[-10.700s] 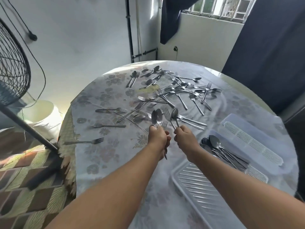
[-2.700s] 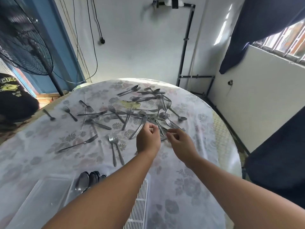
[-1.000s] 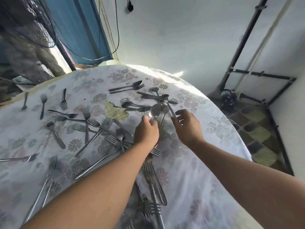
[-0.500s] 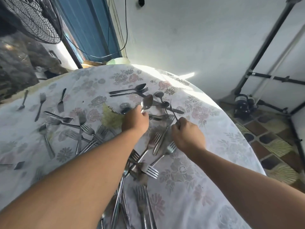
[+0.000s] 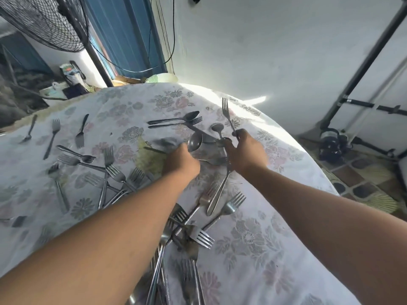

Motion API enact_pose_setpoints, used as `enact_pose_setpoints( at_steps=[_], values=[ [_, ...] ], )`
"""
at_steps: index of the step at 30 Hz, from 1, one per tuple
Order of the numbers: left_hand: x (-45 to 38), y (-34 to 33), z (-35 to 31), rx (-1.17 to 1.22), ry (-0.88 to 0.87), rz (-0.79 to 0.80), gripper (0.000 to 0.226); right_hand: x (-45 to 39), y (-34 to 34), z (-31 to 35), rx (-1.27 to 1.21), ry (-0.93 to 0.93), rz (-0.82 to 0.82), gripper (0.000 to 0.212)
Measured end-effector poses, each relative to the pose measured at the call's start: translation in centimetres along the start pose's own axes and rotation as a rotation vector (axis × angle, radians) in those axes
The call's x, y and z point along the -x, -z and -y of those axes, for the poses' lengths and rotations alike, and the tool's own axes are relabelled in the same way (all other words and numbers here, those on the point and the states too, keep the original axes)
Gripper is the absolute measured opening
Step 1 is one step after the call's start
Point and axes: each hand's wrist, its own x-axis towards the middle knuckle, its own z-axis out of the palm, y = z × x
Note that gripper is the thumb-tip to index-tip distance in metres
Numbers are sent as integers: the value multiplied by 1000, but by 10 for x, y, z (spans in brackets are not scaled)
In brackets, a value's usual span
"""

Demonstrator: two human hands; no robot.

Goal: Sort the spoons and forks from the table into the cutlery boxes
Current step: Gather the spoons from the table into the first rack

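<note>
Your right hand (image 5: 246, 151) is curled round the handle of a fork (image 5: 228, 116), its tines standing up and away from you, with a small spoon (image 5: 218, 128) just beside your fingers; whether those fingers also hold that spoon cannot be told. Your left hand (image 5: 181, 160) is closed on a spoon (image 5: 195, 142), bowl upright above the knuckles.

Keep to one kind per hand: forks in the right, spoons in the left, so you can drop each bundle without re-sorting. Take each next piece by the handle end and lay it alongside what you already hold, heads the same way; a crossed piece will likely slip as the bundle grows.

Nearest work is the spoon and fork pair (image 5: 176, 121) lying side by side beyond your hands, then the tangled forks (image 5: 119, 177) to your left and the heap (image 5: 193, 230) under your forearms. Lift from tangles singly; dragging will pull neighbours across the cloth (image 5: 264, 238).

The boxes are out of view, so you will have to turn to find them before unloading.
</note>
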Motion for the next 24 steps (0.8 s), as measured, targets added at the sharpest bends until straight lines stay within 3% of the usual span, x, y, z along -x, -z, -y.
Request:
enact_pose_setpoints(
  at_steps=[5,8,11,14,18,21,24],
  values=[
    [10,4,8,125,62,-48,48,-12,-15,4,-34,-148,96,36],
    [12,4,16,133,24,-92,15,-5,-19,0,-194,-175,23,17],
    [12,4,24,116,7,-149,23,2,-23,1,-292,-128,-125,23],
    [15,7,24,146,38,-223,17,6,-20,6,-441,-118,-211,26],
    [20,18,19,227,50,-359,14,4,-5,14,-648,-132,-276,14],
    [22,26,12,397,38,-342,9,-1,-2,15,-911,-249,-209,7],
    [23,29,7,532,38,-308,17,-2,-3,13,-833,-258,-118,13]
  ],
)
